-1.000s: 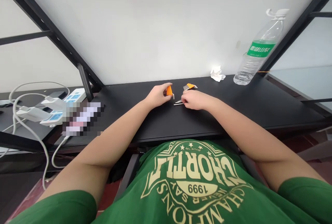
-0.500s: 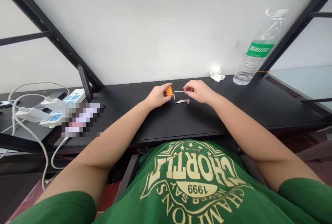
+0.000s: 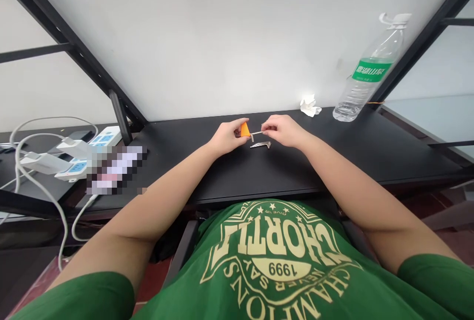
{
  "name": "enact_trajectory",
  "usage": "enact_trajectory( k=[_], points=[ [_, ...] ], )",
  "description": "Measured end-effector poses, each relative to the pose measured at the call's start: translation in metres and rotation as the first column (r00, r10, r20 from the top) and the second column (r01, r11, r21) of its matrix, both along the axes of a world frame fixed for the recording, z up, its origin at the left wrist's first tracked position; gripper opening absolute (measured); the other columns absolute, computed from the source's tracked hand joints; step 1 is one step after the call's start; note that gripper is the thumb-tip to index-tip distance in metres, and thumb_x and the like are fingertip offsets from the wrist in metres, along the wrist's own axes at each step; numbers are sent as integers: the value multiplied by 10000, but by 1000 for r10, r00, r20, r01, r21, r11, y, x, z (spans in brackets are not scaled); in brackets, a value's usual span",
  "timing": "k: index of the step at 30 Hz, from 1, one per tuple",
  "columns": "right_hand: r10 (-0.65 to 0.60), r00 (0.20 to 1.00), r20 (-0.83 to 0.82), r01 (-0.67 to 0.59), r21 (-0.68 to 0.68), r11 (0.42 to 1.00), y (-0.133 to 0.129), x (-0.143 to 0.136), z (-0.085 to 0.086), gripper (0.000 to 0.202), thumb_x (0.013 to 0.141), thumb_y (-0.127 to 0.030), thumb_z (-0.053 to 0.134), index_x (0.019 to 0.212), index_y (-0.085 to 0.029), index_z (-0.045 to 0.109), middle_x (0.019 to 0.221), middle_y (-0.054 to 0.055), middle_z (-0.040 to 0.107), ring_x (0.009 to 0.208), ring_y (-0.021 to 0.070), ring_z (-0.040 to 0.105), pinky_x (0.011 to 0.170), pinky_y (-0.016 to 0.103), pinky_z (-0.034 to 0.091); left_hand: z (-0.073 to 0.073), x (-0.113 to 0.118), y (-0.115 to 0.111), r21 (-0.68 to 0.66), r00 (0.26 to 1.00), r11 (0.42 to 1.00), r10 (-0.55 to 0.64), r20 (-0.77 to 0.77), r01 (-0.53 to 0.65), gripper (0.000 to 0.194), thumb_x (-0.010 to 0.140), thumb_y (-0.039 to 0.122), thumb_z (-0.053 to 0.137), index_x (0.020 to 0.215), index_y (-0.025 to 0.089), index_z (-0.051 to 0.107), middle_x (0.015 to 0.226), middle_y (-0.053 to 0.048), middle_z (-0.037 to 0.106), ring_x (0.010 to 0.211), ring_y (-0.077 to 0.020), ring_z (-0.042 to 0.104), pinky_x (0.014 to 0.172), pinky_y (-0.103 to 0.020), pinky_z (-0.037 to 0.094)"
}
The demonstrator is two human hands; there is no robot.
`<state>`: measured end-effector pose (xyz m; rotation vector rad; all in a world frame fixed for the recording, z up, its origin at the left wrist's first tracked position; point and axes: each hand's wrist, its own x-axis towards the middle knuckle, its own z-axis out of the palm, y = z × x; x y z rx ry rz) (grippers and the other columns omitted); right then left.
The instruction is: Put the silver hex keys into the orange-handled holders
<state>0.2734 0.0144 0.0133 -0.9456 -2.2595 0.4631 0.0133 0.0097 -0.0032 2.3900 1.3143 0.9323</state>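
Note:
An orange holder (image 3: 245,130) is pinched in my left hand (image 3: 228,137), with a short metal piece (image 3: 252,138) sticking out at its right side. My right hand (image 3: 278,129) pinches a thin metal key (image 3: 256,133), whose left end meets or nearly meets the holder's right side. Just below, between my two hands, a small bunch of L-shaped metal keys (image 3: 260,145) lies on the black table (image 3: 259,177). Exactly how the key touches the holder is too small to tell.
Crumpled white tissue (image 3: 310,105) and a clear bottle with a green label (image 3: 371,69) stand by the wall at the right. At the left are a white power strip (image 3: 107,137), cables and a blurred-out phone (image 3: 117,169). Black metal frames rise at both sides.
The orange holder in my left hand has shifted slightly right, toward the key. The key in my right hand has tilted, and its left end is now at the holder.

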Motion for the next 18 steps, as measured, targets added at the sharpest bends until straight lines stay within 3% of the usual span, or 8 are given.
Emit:
enact_trajectory(
  k=[4, 12, 18],
  points=[
    [-25, 997, -76, 14, -147, 989, 1, 1, 0, 112, 870, -243, 657, 907, -199, 753, 873, 25, 719, 771, 178, 621, 725, 313, 446, 1, 5, -4, -2, 999, 999, -32, 19, 32, 690, 803, 386, 746, 1447, 160, 649, 885, -21, 710, 792, -166, 644, 840, -317, 580],
    [-42, 990, -132, 8, -251, 968, 5, 11, 0, 149, 852, -309, 689, 943, -211, 755, 829, 17, 713, 675, 158, 595, 642, 308, 451, 0, 2, -3, 14, 1000, 1000, -12, 0, 12, 644, 815, 382, 748, 1419, 176, 662, 871, -18, 706, 774, -162, 637, 832, -316, 580],
    [-37, 991, -129, -9, -341, 940, -1, 4, 1, 106, 844, -280, 712, 907, -205, 749, 754, 9, 683, 610, 140, 575, 591, 289, 457, 1, 7, -6, 7, 1000, 1000, -23, -19, 23, 659, 810, 382, 752, 1429, 175, 659, 877, -17, 712, 776, -159, 644, 824, -303, 576]
  ],
)
